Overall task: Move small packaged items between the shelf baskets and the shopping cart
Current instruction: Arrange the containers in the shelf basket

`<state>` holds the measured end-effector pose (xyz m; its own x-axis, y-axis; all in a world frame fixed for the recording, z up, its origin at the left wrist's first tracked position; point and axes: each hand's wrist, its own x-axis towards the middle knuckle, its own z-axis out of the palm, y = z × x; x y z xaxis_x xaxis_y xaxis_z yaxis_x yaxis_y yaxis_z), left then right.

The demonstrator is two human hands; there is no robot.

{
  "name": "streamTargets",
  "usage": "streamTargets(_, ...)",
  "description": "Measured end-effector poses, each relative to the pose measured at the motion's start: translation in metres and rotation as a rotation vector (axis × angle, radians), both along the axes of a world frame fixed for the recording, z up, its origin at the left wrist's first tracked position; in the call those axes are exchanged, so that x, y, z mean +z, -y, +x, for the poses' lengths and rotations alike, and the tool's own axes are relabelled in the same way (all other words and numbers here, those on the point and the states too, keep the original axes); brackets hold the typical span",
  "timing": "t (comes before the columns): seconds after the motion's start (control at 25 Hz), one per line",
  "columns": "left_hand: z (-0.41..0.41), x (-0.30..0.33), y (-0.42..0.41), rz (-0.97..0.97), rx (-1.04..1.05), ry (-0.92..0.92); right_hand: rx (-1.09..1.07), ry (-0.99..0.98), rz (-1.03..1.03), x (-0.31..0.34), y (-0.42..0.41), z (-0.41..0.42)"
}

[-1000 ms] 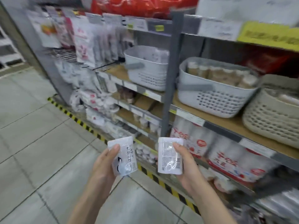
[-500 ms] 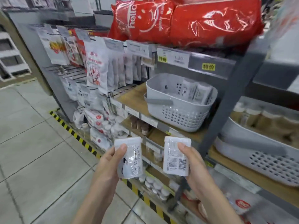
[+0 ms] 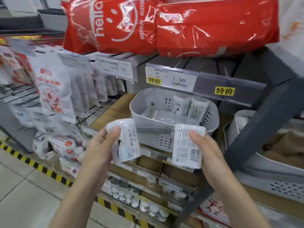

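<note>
My left hand (image 3: 100,145) grips a small white packet (image 3: 127,142) with black characters and a small figure printed on it. My right hand (image 3: 207,148) grips a second white packet (image 3: 186,148), its barcode side facing me. Both packets hang just in front of a grey plastic basket (image 3: 158,122) on the wooden shelf. Inside that basket stand two packets of the same kind (image 3: 187,106) at the back, and several lie flat on its floor. No shopping cart is in view.
Price tags (image 3: 171,78) hang on the rail above the basket, under big red bags (image 3: 164,23). White hanging packs (image 3: 54,89) fill the left. A dark shelf post (image 3: 256,129) slants down the right, with another grey basket (image 3: 276,178) behind it. Lower shelves hold small jars.
The view swung left and closer along the shelf, so the grey basket now sits right behind the packets. Both hands rose with their packets towards it.
</note>
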<state>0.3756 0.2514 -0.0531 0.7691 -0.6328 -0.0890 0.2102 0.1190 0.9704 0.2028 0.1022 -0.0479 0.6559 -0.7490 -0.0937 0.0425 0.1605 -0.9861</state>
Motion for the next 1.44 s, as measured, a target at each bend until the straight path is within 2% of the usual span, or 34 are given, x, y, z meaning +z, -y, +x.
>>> streamTargets(0.2,0.032,0.026,0.068,-0.028,-0.221,0.095,-0.216,0.030,-0.060,0.017,0.021,0.013)
streamTargets(0.32,0.042,0.035,0.101,-0.029,-0.344,0.225,-0.299,0.097,-0.117,0.025,0.029,0.020)
streamTargets(0.44,0.049,0.033,0.129,-0.007,-0.406,0.302,-0.388,0.151,-0.121,0.028,0.036,0.027)
streamTargets(0.56,0.056,0.025,0.149,0.022,-0.470,0.373,-0.479,0.115,-0.154,0.024,0.047,0.032)
streamTargets(0.76,0.076,0.014,0.169,0.159,-0.673,0.552,-0.496,-0.184,-0.396,0.016,0.066,0.038)
streamTargets(1.0,0.079,0.011,0.181,0.326,-0.774,0.774,-0.383,-0.434,-0.395,0.015,0.085,0.042)
streamTargets(1.16,0.074,0.010,0.190,0.323,-0.818,0.720,-0.228,-0.617,-0.469,0.023,0.086,0.046)
streamTargets(1.44,0.074,0.000,0.198,0.354,-0.829,0.691,-0.221,-0.934,-0.581,0.021,0.097,0.055)
